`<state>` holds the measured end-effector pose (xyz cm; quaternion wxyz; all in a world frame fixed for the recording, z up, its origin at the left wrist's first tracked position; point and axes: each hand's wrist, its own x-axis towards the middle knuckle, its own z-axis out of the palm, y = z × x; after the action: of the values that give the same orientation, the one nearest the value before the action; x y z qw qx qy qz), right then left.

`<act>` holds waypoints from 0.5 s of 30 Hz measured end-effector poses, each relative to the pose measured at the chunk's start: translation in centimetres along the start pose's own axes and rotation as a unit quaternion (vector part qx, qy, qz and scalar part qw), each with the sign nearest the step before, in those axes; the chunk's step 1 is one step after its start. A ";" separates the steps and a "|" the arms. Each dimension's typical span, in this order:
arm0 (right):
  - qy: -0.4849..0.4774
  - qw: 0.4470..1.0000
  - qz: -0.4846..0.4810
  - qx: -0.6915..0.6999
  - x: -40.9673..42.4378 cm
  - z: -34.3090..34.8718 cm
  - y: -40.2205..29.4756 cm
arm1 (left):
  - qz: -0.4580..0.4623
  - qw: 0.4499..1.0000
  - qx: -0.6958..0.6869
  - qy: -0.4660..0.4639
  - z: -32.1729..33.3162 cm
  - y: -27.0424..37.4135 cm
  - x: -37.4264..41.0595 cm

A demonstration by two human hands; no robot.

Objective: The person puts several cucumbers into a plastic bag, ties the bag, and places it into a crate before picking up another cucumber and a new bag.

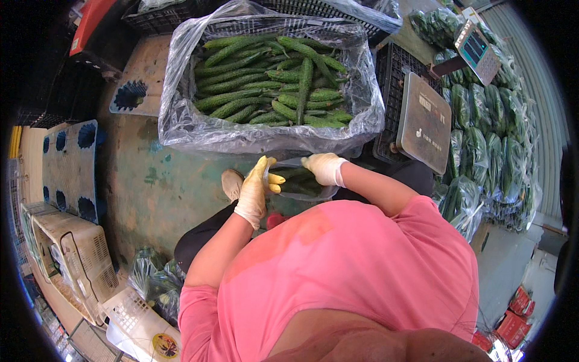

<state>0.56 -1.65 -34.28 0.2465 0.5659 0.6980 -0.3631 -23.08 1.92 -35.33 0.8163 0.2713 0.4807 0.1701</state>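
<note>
A clear plastic bag of cucumbers (301, 183) lies between my hands, just above my lap. My left hand (260, 183), in a yellowed glove, holds the bag's left end, with some fingers spread over it. On the right end, my gloved right hand (325, 168) grips the bag's upper edge. Beyond them stands a crate lined with clear plastic film (271, 135), holding many loose green cucumbers (235, 86) laid mostly sideways. One cucumber (305, 90) lies lengthwise across the others.
Right of the crate is a platform scale (425, 122) with a raised display (475, 50). Bagged cucumbers (493, 108) are stacked beyond it. Pale plastic crates (81, 253) and filled bags (158, 280) sit at the left. A plastic pallet (70, 167) lies on the left.
</note>
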 end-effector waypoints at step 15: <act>0.246 0.952 -0.042 0.179 11.9 -17.9 4.1 | -0.005 0.999 -0.027 -0.025 1.8 1.2 -0.6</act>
<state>2.90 20.07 -33.17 -0.0535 0.6428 0.6837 -0.3413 -21.78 2.00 -33.48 0.8359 0.2505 0.4571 0.1721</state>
